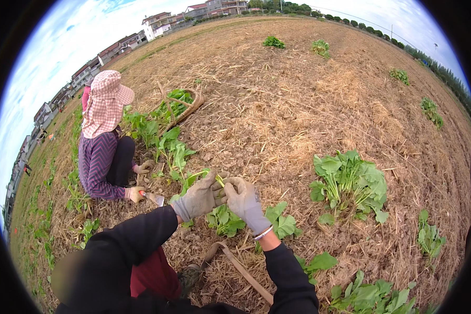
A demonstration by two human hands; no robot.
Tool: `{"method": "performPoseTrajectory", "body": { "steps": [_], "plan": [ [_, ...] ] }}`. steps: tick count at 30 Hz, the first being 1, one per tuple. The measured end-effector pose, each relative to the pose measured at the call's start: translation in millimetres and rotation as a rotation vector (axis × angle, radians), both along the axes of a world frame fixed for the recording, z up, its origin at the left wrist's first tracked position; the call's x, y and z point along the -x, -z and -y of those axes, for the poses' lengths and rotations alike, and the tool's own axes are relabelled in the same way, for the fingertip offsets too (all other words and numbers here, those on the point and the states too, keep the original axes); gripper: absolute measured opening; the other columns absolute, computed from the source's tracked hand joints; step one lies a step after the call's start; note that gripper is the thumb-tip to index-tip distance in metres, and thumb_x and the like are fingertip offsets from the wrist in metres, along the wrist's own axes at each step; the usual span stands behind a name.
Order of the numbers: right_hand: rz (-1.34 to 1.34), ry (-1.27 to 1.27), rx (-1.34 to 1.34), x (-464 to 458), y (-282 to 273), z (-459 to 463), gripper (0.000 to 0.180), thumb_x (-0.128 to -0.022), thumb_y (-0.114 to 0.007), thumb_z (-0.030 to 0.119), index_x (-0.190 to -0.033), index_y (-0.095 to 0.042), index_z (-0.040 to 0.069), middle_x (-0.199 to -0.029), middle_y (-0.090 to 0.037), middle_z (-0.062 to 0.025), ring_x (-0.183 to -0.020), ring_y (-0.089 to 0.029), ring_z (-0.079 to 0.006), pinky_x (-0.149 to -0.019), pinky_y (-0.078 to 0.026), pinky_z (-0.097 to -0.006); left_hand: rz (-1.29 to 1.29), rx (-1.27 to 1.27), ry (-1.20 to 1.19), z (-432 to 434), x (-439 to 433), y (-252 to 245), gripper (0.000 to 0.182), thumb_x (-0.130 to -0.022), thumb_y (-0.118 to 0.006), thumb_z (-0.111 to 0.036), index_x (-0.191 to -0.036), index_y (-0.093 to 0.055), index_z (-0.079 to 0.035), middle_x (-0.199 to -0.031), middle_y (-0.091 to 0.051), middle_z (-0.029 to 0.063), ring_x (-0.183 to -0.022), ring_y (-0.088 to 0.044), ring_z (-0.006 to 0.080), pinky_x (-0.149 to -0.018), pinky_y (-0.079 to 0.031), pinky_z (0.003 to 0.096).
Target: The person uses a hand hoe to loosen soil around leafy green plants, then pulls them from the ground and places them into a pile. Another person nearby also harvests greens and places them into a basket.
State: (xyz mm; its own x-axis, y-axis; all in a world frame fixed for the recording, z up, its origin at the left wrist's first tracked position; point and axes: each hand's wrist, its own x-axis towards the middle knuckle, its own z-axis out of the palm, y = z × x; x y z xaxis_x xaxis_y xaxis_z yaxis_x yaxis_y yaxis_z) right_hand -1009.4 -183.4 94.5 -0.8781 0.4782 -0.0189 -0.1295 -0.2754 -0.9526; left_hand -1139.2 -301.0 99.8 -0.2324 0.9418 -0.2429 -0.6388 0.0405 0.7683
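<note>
In front of me, my left hand (198, 199) and my right hand (244, 201), both in soiled grey work gloves, meet on one leafy green plant. Its pale stem (219, 180) is pinched between the right thumb and fingers. Past the left hand its stalk and leaves (187, 182) stretch out to the left; the left fingers close around the stalk and partly hide it. Below the hands, leafy green plants (224, 220) stand on the straw-littered soil. A curved wooden handle (243, 267) runs along the ground between my arms, its lower end hidden by my right sleeve.
At the left a person in a checked hat (104, 102) squats, holding a small bladed hand tool (155, 198). Beyond lies a wicker basket (194, 106) of greens. A large bundle of leafy plants (349, 182) rests to the right. A thin string (282, 96) crosses the field.
</note>
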Motion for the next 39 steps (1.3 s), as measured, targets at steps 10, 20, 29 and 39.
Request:
{"method": "performPoseTrajectory", "body": {
  "steps": [10,20,29,39],
  "plan": [
    [0.06,-0.041,-0.045,-1,13,-2,0.025,-0.098,-0.051,0.016,-0.11,-0.057,-0.004,-0.08,-0.063,-0.0057,-0.064,-0.059,-0.0102,-0.06,-0.048,-0.0252,-0.066,-0.013,-0.178,-1,13,0,0.036,-0.101,-0.053,-0.026,-0.132,-0.05,-0.008,-0.112,-0.064,0.0057,-0.115,-0.061,0.0274,-0.097,-0.052,0.0431],
    [0.175,0.217,-0.066,-42,61,-81,0.028,-0.095,-0.054,0.008,-0.12,-0.056,-0.005,-0.095,-0.067,-0.0109,-0.071,-0.062,-0.0131,-0.065,-0.053,-0.0258,-0.149,0.156,-0.484,8,39,-7,0.032,-0.101,-0.054,-0.018,-0.13,-0.052,-0.006,-0.122,-0.062,0.0098,-0.116,-0.061,0.0241,-0.098,-0.053,0.0355],
    [0.584,-0.341,-0.626,-134,69,-50,0.032,-0.094,-0.06,0.031,-0.089,-0.07,0.001,-0.066,-0.065,-0.0069,-0.056,-0.06,-0.0143,-0.058,-0.05,-0.0298,-0.133,0.093,-0.375,29,-10,-40,0.039,-0.102,-0.051,-0.022,-0.138,-0.049,-0.006,-0.122,-0.062,0.0051,-0.115,-0.06,0.0192,-0.078,-0.055,0.0248],
    [0.987,-0.581,-0.97,-200,193,100,0.032,-0.086,-0.064,0.035,-0.097,-0.055,0.005,-0.081,-0.069,-0.0128,-0.07,-0.07,-0.0289,-0.058,-0.055,-0.043,0.016,0.21,-0.373,14,-37,-52,0.035,-0.104,-0.047,-0.022,-0.135,-0.049,-0.005,-0.106,-0.065,0.0025,-0.102,-0.065,0.018,-0.075,-0.055,0.0214]
  ]
}}
